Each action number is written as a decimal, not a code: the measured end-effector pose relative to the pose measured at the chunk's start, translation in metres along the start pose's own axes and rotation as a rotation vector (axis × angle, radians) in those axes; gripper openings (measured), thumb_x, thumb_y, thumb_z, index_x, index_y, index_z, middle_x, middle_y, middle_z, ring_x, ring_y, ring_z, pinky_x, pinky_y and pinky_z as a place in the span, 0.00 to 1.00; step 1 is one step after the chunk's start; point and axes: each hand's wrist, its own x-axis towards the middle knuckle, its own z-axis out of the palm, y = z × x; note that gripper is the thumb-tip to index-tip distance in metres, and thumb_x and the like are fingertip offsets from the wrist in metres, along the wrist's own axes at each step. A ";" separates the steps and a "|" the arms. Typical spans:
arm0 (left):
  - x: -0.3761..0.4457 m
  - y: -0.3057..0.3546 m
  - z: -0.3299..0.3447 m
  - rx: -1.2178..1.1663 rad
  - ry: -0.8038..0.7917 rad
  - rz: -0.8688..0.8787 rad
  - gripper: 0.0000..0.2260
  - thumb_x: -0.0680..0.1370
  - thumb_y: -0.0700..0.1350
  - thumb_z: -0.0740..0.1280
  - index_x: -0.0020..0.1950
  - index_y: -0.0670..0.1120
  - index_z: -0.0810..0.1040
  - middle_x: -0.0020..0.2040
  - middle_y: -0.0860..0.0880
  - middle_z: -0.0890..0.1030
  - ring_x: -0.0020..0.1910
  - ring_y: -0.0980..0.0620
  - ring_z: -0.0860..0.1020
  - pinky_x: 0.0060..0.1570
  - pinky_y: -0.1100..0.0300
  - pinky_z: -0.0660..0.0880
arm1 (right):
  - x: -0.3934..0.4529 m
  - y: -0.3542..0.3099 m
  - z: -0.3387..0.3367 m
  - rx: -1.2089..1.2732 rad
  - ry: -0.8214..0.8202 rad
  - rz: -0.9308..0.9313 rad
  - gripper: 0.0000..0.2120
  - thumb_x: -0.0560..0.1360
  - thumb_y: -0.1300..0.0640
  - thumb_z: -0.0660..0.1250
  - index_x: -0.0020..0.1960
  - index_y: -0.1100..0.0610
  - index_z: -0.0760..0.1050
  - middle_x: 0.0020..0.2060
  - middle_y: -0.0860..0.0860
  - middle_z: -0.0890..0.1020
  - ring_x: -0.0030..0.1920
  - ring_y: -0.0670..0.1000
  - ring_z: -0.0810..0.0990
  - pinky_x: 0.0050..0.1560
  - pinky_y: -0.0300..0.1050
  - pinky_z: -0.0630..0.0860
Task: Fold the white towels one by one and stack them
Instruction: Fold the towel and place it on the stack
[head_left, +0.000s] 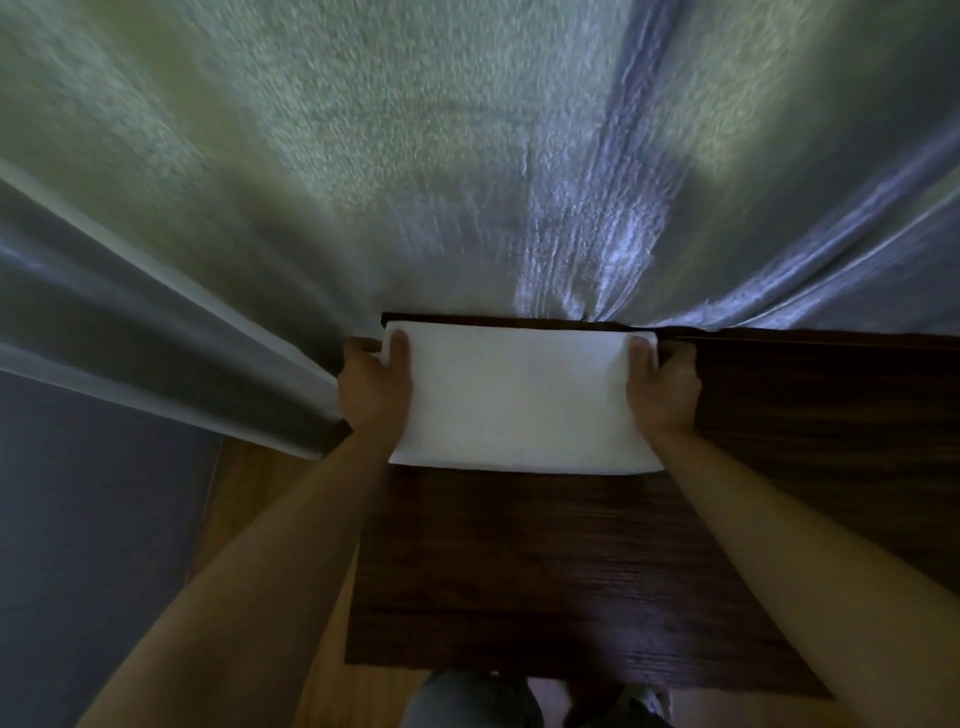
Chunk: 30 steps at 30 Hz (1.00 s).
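Note:
A white towel (522, 400), folded into a flat rectangle, lies at the far edge of a dark wooden table (545, 571). My left hand (371, 387) grips the towel's far left corner, thumb on top and fingers curled beneath. My right hand (662, 387) grips the far right corner the same way. Both forearms reach forward over the table. The towel's near edge rests flat on the wood.
A pale sheer curtain (415, 156) hangs right behind the table and fills the upper view, with folds running down at the left (156, 332) and right. Wooden floor (249, 499) shows to the left of the table. My legs (467, 701) appear at the bottom edge.

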 end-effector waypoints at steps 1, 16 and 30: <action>-0.003 0.002 -0.002 0.060 0.063 0.036 0.19 0.81 0.58 0.66 0.63 0.45 0.73 0.58 0.45 0.80 0.58 0.44 0.79 0.60 0.49 0.75 | -0.005 -0.001 -0.004 -0.038 0.030 -0.075 0.20 0.79 0.49 0.68 0.62 0.63 0.72 0.57 0.63 0.80 0.58 0.65 0.79 0.54 0.49 0.72; -0.024 -0.039 0.033 0.761 -0.210 0.882 0.41 0.76 0.76 0.50 0.83 0.57 0.46 0.84 0.47 0.47 0.82 0.42 0.45 0.79 0.39 0.45 | -0.027 0.014 0.030 -0.781 -0.432 -1.036 0.33 0.83 0.37 0.49 0.83 0.48 0.47 0.83 0.53 0.50 0.83 0.55 0.46 0.81 0.60 0.46; -0.009 -0.062 0.002 0.619 -0.301 0.806 0.44 0.75 0.76 0.52 0.83 0.55 0.38 0.83 0.49 0.39 0.82 0.47 0.42 0.78 0.40 0.53 | -0.029 0.038 0.005 -0.816 -0.341 -0.944 0.36 0.81 0.33 0.47 0.83 0.48 0.45 0.83 0.58 0.46 0.82 0.61 0.42 0.80 0.63 0.48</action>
